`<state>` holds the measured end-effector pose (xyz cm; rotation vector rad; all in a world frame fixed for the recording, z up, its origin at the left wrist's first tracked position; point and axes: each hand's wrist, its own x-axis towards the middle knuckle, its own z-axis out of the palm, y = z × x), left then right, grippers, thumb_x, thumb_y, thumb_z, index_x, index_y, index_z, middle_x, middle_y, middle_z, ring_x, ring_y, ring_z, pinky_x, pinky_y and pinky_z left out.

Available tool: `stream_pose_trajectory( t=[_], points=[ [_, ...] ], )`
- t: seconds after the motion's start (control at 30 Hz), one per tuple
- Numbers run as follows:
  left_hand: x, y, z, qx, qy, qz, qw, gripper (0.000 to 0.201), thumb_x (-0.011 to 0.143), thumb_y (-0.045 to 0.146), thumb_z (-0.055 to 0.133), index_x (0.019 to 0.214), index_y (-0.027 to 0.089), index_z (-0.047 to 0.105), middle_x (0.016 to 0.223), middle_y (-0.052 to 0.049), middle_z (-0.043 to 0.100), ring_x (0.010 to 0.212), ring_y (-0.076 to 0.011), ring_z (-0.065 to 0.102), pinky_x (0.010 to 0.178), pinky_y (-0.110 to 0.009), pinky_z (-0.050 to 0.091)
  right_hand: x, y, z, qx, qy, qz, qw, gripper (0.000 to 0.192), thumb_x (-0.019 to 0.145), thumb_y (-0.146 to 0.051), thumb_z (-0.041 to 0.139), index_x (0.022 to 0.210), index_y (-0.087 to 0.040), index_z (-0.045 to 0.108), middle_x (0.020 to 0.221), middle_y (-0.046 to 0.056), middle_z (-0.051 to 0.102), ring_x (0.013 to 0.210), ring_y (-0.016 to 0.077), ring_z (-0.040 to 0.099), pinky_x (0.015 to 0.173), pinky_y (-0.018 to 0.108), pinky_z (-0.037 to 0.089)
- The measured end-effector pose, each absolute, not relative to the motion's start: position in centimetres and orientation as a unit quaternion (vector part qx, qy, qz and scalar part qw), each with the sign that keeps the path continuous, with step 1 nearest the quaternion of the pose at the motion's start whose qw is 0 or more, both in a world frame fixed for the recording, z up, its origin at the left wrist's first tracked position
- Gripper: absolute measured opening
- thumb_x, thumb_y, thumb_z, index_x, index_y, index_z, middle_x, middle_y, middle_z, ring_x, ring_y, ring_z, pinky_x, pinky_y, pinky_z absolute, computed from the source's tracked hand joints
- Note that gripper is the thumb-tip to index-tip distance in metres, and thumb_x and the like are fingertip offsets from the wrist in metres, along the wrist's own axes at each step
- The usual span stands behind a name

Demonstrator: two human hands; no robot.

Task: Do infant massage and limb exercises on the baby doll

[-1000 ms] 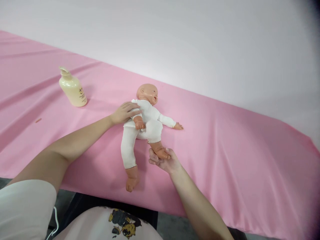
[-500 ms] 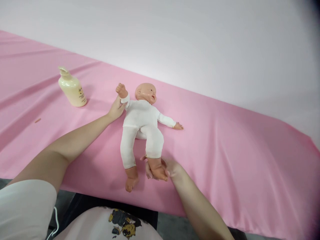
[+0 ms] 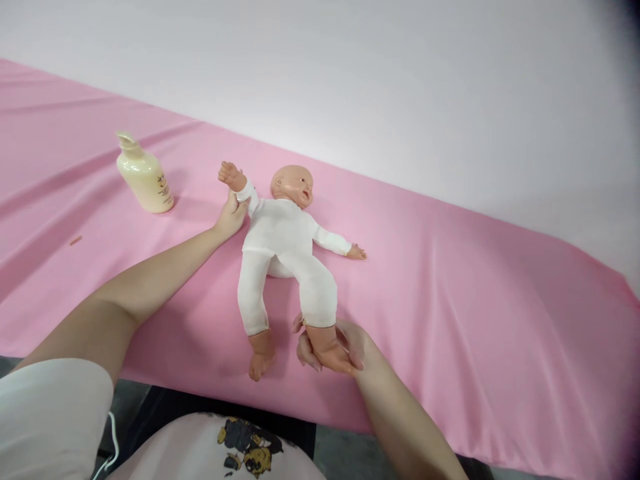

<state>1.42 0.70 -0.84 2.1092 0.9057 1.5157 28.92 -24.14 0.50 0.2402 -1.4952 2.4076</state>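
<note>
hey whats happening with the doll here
A person is handling a baby doll in a white suit that lies face up on a pink cloth. The left hand holds the doll's raised arm at the wrist, and the right hand cups one of its feet. A cream bottle stands apart, off to the left.

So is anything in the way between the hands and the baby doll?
No, nothing is in the way. The left hand already touches the raised arm of the plastic baby doll in white clothes, and the right hand holds one of its bare feet. The cream pump bottle stands off to the side on the pink cloth.
</note>
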Motion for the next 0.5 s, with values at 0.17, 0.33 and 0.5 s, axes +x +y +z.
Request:
stream_pose_trajectory(
  t=[0.17,0.33,0.5],
  points=[
    [1.7,-0.2,-0.3,0.746,0.331,0.542,0.201,0.067,0.101,0.061,0.036,0.157,0.023,0.030,0.146,-0.019,0.055,0.142,-0.0255,0.050,0.121,-0.049,0.040,28.3,-23.5,0.8,0.129,-0.571,0.784,0.206,0.085,0.072,-0.060,0.062,0.144,-0.028,0.032,0.079,-0.009,0.058,0.065,0.0059,0.057,0.081,0.036,0.047],
    [1.4,-0.7,-0.2,0.801,0.277,0.502,0.175,0.064,0.102,0.058,0.038,0.152,0.018,0.039,0.146,-0.021,0.054,0.143,-0.0296,0.049,0.122,-0.053,0.038,28.2,-24.5,1.5,0.030,-0.484,0.807,0.335,0.081,0.076,-0.070,0.065,0.134,-0.017,0.046,0.064,-0.009,0.055,0.051,0.0072,0.040,0.072,0.031,0.042],
    [1.7,-1.2,0.4,0.857,0.214,0.451,0.126,0.054,0.101,0.053,0.043,0.143,0.021,0.051,0.138,-0.019,0.060,0.133,-0.0301,0.056,0.116,-0.053,0.043,28.0,-24.9,3.1,-0.220,-0.334,0.819,0.411,0.052,0.094,-0.060,0.049,0.116,-0.014,0.062,0.054,-0.008,0.043,0.051,0.0108,0.028,0.066,0.029,0.036]
  ],
)
